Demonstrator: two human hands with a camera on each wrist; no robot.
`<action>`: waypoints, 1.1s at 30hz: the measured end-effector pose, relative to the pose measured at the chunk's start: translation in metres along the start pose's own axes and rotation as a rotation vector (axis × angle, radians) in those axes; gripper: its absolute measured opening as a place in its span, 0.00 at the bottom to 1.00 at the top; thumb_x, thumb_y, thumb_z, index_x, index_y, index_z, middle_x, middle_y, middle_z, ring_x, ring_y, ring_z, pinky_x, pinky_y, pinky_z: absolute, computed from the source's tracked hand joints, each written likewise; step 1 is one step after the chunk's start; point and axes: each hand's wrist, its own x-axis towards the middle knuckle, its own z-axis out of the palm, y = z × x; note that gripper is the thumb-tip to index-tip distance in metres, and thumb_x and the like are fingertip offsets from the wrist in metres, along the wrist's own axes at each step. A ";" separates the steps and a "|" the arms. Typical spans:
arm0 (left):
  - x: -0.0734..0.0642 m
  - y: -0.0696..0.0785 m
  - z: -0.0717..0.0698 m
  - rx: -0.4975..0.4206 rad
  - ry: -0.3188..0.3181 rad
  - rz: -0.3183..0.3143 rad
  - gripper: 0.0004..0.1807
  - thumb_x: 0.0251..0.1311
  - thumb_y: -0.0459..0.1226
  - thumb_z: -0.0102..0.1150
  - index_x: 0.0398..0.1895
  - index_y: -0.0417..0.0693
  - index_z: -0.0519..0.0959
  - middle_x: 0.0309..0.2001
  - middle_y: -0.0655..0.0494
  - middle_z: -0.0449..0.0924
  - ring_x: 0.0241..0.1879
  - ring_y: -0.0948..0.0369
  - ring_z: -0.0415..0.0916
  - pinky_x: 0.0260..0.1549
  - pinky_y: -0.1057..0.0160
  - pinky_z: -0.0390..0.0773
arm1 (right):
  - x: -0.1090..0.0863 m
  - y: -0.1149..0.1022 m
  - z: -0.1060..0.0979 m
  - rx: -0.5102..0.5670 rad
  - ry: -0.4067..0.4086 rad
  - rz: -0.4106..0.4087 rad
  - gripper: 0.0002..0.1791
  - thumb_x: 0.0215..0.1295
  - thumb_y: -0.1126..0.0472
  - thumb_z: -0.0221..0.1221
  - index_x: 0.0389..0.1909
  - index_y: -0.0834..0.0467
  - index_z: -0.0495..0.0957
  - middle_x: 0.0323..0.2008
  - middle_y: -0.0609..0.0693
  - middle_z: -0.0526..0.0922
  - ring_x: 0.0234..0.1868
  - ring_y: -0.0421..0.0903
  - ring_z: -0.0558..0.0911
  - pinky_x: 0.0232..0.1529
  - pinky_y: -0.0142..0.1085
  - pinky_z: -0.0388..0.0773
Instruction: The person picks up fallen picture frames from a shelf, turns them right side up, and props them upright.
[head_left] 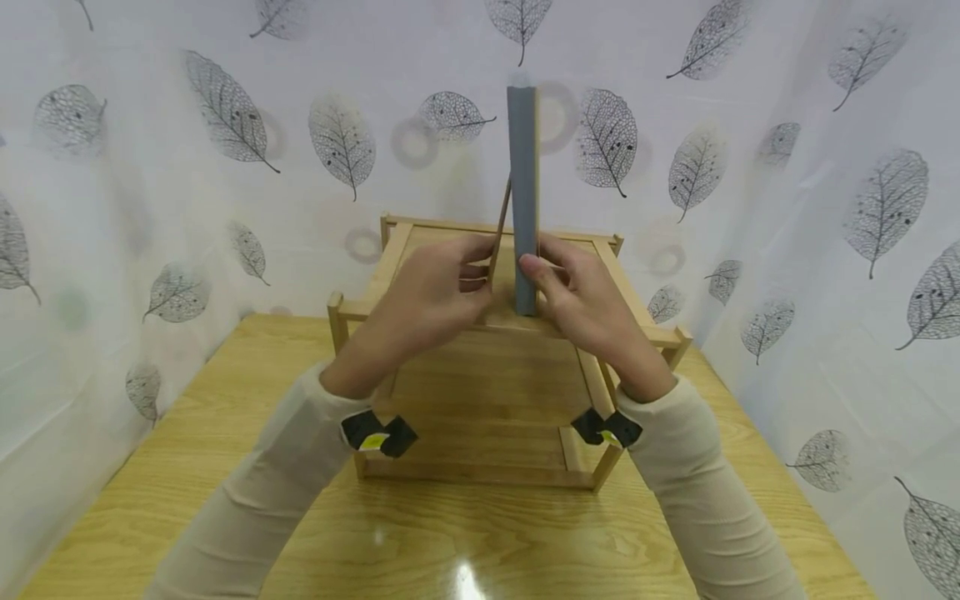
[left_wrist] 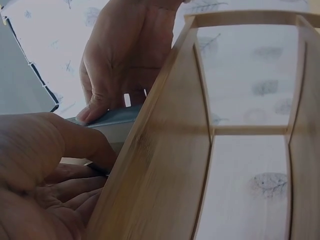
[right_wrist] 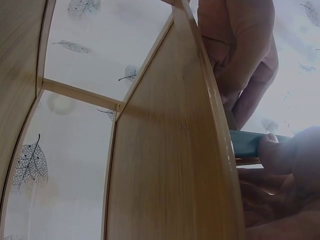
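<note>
What looks like a picture frame (head_left: pixel 524 192) stands upright on a wooden rack's top board, turned edge-on with its blue-grey side facing me. A thin brown panel (head_left: pixel 501 218), apparently its back stand, slants out from the left. My left hand (head_left: pixel 431 287) holds this panel low down, fingertips at its edge. On the other side my right hand (head_left: pixel 588 300) grips the frame near its bottom, thumb pressed on the blue-grey side. The left wrist view shows a grey panel (left_wrist: pixel 22 82) with small dark clips along its edge. The frame's front face is hidden.
The two-tier light wood rack (head_left: pixel 465 477) stands on a wood-grain table (head_left: pixel 420 533). Low rails and corner posts edge its top. A pale curtain (head_left: pixel 187 225) with leaf prints hangs behind and on both sides.
</note>
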 end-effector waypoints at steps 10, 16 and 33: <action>-0.005 -0.003 -0.009 0.108 0.040 -0.001 0.27 0.56 0.22 0.59 0.62 0.34 0.77 0.57 0.40 0.82 0.52 0.51 0.84 0.48 0.62 0.84 | 0.000 0.001 0.000 -0.041 0.009 -0.029 0.14 0.77 0.66 0.52 0.55 0.70 0.78 0.52 0.63 0.83 0.53 0.50 0.82 0.55 0.47 0.78; -0.007 -0.006 -0.013 0.166 0.042 0.003 0.29 0.54 0.21 0.58 0.63 0.35 0.76 0.56 0.41 0.82 0.51 0.51 0.84 0.49 0.60 0.84 | 0.000 0.002 0.000 -0.079 0.012 -0.044 0.13 0.77 0.65 0.53 0.53 0.70 0.79 0.47 0.61 0.84 0.48 0.50 0.81 0.51 0.46 0.78; -0.012 -0.011 -0.022 0.227 0.036 0.014 0.30 0.53 0.22 0.58 0.64 0.33 0.75 0.54 0.40 0.83 0.51 0.49 0.84 0.50 0.56 0.84 | -0.001 0.000 0.001 -0.156 0.011 -0.082 0.12 0.78 0.63 0.52 0.47 0.68 0.80 0.36 0.57 0.81 0.35 0.49 0.76 0.40 0.41 0.74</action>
